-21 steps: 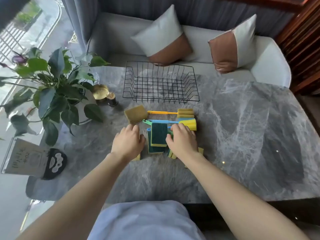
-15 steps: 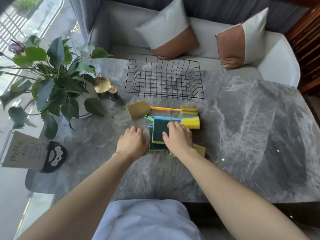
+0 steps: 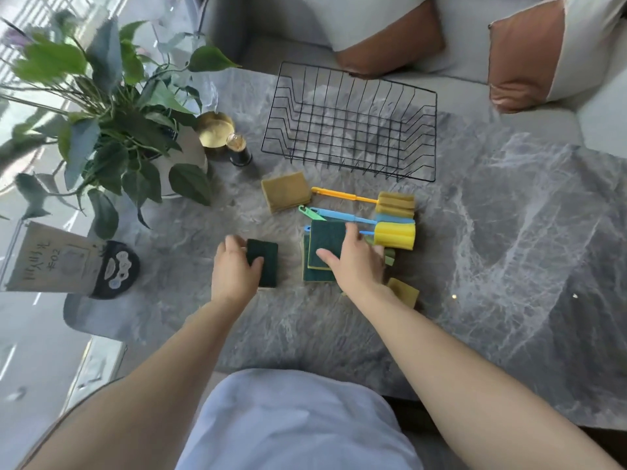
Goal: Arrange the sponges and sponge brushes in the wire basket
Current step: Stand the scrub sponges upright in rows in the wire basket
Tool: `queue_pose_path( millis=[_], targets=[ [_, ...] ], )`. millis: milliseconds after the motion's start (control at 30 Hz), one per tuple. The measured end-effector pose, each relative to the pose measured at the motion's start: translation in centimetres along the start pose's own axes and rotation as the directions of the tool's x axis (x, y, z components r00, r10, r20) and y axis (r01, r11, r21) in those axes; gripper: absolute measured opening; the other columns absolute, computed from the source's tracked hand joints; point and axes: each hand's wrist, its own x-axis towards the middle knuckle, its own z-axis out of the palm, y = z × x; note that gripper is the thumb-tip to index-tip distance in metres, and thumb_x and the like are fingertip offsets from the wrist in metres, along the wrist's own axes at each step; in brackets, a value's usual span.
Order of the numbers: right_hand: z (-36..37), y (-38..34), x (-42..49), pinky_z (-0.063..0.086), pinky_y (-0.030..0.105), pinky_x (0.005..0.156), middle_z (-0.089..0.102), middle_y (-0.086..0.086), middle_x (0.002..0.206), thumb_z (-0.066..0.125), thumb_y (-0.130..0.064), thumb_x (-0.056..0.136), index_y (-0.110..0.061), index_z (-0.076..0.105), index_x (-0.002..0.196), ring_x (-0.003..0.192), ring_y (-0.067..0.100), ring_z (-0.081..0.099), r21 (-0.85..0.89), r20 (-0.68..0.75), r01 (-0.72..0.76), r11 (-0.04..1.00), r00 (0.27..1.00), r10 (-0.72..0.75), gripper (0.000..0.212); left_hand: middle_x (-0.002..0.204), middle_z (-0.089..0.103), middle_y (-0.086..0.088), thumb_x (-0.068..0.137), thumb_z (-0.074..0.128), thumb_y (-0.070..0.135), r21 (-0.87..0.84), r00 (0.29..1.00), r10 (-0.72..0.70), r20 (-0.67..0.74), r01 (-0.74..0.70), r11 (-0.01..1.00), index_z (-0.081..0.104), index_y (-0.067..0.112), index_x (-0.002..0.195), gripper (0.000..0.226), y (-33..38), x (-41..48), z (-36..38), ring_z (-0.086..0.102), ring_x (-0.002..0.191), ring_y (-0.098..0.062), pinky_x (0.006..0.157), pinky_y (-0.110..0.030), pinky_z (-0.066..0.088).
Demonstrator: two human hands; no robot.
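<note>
Where daylight falls in from the window on the left, a leafy potted plant (image 3: pixel 112 130) stands at the edge of a grey marble table (image 3: pixel 509 249), with a printed card (image 3: pixel 47 259) and a dark round dish (image 3: pixel 115 269) near its foot and a gold dish (image 3: pixel 215 130) with a small dark bottle (image 3: pixel 239 150) just beside the pot. The person's left hand (image 3: pixel 235 269) lies on a dark green sponge (image 3: pixel 264 262) that sits flat on the stone, thumb across its top and fingers at its far edge, closed lightly around it. A tan sponge (image 3: pixel 285 191) rests further back, close to the empty black wire basket (image 3: pixel 349 83), which stands toward the sofa side of the table. The right hand (image 3: pixel 356 262) presses on a stack of green sponges (image 3: pixel 325 245), fingers spread over the top one and thumb at its near side, gripping it. Beyond the fingers lie three sponge brushes side by side: an orange-handled brush (image 3: pixel 373 200), a blue-handled brush (image 3: pixel 342 215) and a yellow-headed brush (image 3: pixel 395 234). A yellow sponge (image 3: pixel 403 291) peeks out by the right wrist. Behind the table, a pale sofa (image 3: pixel 475 62) holds two white-and-brown cushions (image 3: pixel 529 59).
</note>
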Motion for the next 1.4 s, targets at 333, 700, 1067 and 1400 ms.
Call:
queue_pose_path(
  millis=[333,700,1067,1400],
  targets=[
    [-0.5,1.5,2.3,0.035,0.048,0.097,0.062,0.001,0.127,0.066,-0.043,0.09,-0.025,0.042,0.133,0.115,0.028,0.058,0.29,0.126,0.001,0.957,0.991,-0.039,0.052,0.113,0.068,-0.01,0.091,0.07,0.02,-0.319,0.914,-0.393,-0.104,0.344,0.883,0.057,0.01,0.116,0.029,1.9,-0.9,1.1,0.065,0.1,-0.027,0.079,-0.043,0.059],
    [-3.1,3.7,4.6,0.052,0.044,0.092,0.061,0.008,0.123,0.061,-0.021,0.097,-0.017,0.049,0.136,0.11,0.026,0.061,0.577,0.144,-0.017,0.816,0.986,-0.081,0.041,0.089,0.064,0.007,0.089,0.073,0.017,-0.501,0.946,-0.249,-0.208,0.116,0.858,0.058,0.023,0.102,0.02,8.6,1.8,1.2,0.063,0.079,-0.008,0.067,-0.023,0.049],
    [-11.5,5.1,12.7,0.046,0.034,0.081,0.062,0.007,0.102,0.066,-0.016,0.093,-0.014,0.052,0.133,0.092,0.025,0.06,0.682,-0.156,0.006,0.731,0.978,0.137,0.042,0.081,0.06,0.009,0.087,0.076,0.013,-0.573,0.991,0.021,-0.129,-0.092,0.815,0.057,0.023,0.097,0.023,19.9,14.8,0.3,0.057,0.069,0.0,0.059,-0.008,0.046],
    [-12.9,5.7,22.6,0.042,0.028,0.075,0.059,0.001,0.094,0.063,-0.016,0.095,-0.011,0.049,0.135,0.088,0.023,0.059,0.655,-0.162,-0.028,0.755,0.971,0.178,0.042,0.11,0.066,-0.011,0.089,0.073,0.006,-0.629,0.985,-0.033,0.172,0.136,0.766,0.056,0.014,0.105,0.025,23.4,28.3,5.8,0.067,0.108,-0.03,0.093,-0.044,0.059]
  ],
)
